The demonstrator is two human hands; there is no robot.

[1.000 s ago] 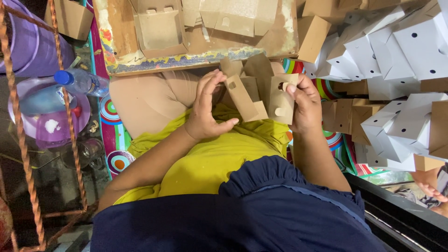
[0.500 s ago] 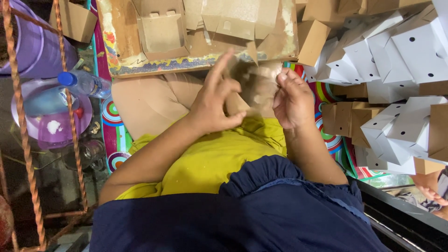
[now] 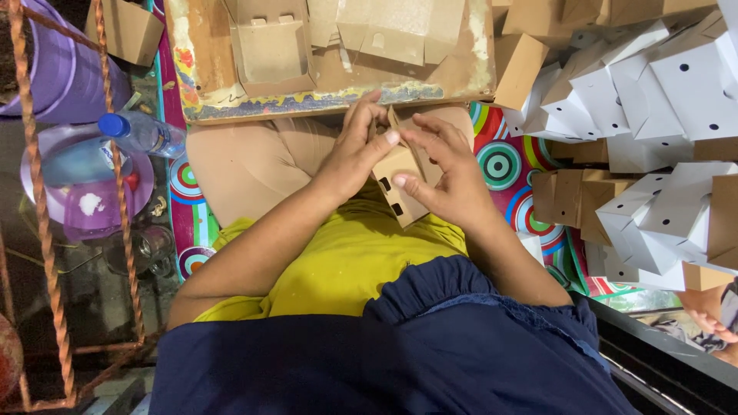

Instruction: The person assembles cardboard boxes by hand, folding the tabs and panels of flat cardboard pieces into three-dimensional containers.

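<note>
Crowding the right side of the frame, folded white and brown cardboard boxes (image 3: 653,100) are piled; a wooden board worktop (image 3: 330,100) closes off the top centre. At centre frame, over the lap, a small brown cardboard box with dark slots (image 3: 400,184) is pinched between the left hand (image 3: 355,150) and right hand (image 3: 446,173), fingers narrowly curled around it.

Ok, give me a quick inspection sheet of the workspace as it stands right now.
Surface: worn wooden board carrying flat brown cardboard blanks.
Job's things: small brown cardboard box, partly folded, over the lap.
Clutter: pile of folded white and brown boxes to the right.
Hands: left hand and right hand both grip the box.
Cables: nothing seen.
Surroundings: plastic water bottle, purple tub, patterned mat.
</note>
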